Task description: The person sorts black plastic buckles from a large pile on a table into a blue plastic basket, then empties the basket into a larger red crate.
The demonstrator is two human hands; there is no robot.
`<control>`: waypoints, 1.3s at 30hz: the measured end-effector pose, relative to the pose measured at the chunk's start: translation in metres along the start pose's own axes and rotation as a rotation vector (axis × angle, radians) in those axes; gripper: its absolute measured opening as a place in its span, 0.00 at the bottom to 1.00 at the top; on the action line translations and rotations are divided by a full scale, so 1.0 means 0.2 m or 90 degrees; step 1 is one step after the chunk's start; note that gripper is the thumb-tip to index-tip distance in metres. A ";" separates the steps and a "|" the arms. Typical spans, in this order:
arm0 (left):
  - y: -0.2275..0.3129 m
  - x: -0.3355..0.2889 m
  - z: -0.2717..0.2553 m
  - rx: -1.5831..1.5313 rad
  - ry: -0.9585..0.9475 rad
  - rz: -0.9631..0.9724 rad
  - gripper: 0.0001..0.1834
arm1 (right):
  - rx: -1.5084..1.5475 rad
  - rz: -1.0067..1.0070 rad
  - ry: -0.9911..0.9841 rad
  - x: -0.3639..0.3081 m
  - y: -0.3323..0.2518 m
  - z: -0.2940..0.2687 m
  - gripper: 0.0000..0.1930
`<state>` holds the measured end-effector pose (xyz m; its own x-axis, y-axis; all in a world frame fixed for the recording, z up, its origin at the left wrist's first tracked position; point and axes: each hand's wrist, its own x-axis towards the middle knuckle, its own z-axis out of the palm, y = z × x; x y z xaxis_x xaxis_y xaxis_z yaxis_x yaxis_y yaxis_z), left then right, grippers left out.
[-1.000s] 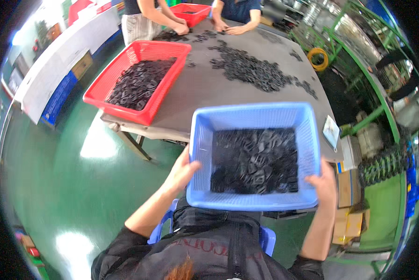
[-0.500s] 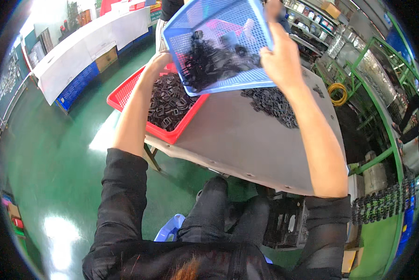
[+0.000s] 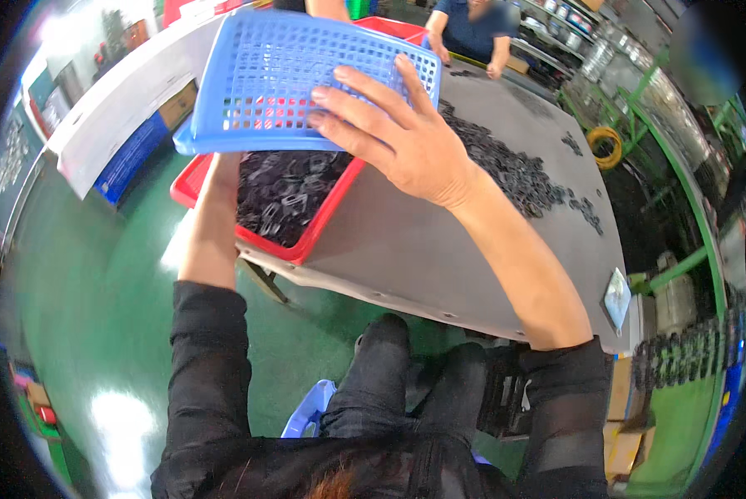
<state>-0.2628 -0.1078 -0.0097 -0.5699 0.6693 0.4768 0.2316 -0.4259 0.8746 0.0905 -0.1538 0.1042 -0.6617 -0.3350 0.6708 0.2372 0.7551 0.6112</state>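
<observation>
A blue plastic basket [image 3: 265, 71] is tipped over above a red basket [image 3: 302, 249], its perforated underside facing me. My right hand [image 3: 398, 137] lies against that underside with fingers spread. My left forearm [image 3: 211, 229] rises under the blue basket's left end; the basket hides my left hand, so its grip does not show. Small black plastic buckles [image 3: 285, 195] fill the visible part of the red basket. More black buckles [image 3: 506, 166] lie in a loose pile on the grey table, right of my right hand. Whether anything is left inside the blue basket is hidden.
Across the grey table [image 3: 423, 258] a co-worker in a dark shirt [image 3: 464, 33] rests both hands near the far edge. Another red basket [image 3: 393, 29] stands behind the blue one. A coiled yellow hose [image 3: 604, 148] and green metal frame [image 3: 680, 183] are at right.
The blue basket has turned over and moved left above the red basket; its load of black buckles no longer shows. My right hand went from its rim to its underside. The table pile looks more spread.
</observation>
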 end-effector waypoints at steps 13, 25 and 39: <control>0.80 -0.55 1.01 -0.123 -0.150 0.272 0.14 | 0.412 1.126 0.117 -0.89 0.08 -0.88 0.19; 0.12 -1.37 1.99 0.079 -0.453 0.393 0.29 | -0.313 1.184 0.312 -2.11 0.79 -1.32 0.35; -0.13 -1.42 2.10 -0.020 -0.712 0.004 0.15 | -0.736 1.241 -0.274 -2.94 1.29 -0.91 0.44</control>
<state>0.2247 -0.0310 -0.1303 0.4639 0.8316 0.3054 0.2026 -0.4352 0.8772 0.6705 0.1362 -0.0566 0.7577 0.3540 0.5483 0.6165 -0.6639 -0.4233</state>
